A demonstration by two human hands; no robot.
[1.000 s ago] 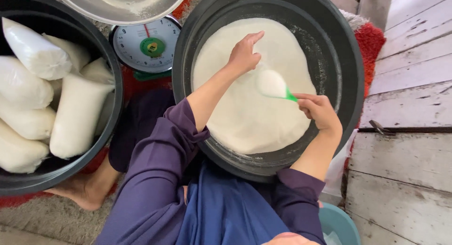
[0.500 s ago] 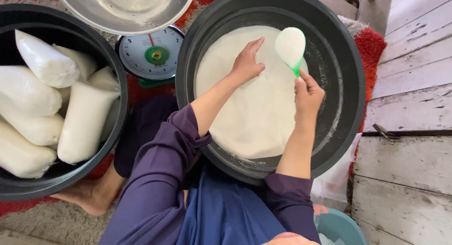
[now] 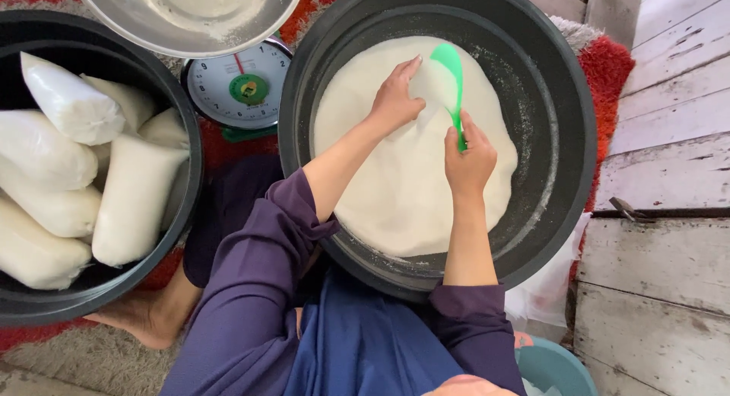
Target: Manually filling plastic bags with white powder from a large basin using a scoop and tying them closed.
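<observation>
A big black basin (image 3: 566, 145) in front of me holds a mound of white powder (image 3: 403, 183). My right hand (image 3: 468, 156) grips the handle of a green scoop (image 3: 450, 76), whose bowl is tipped on edge over the powder. My left hand (image 3: 395, 99) rests on the powder right beside the scoop's bowl, fingers curled against a clear bag (image 3: 430, 88) that is hard to make out. Both sleeves are purple.
At the left a second black basin (image 3: 182, 137) holds several filled white bags (image 3: 129, 198). A round dial scale (image 3: 239, 84) stands between the basins under a steel bowl (image 3: 190, 19). White wooden planks (image 3: 669, 137) lie to the right, a red rug beneath, a teal bucket (image 3: 559, 369) near my knee.
The scoop rose from the powder full, then turned on edge next to my left hand. My view has moved closer to the basin.
</observation>
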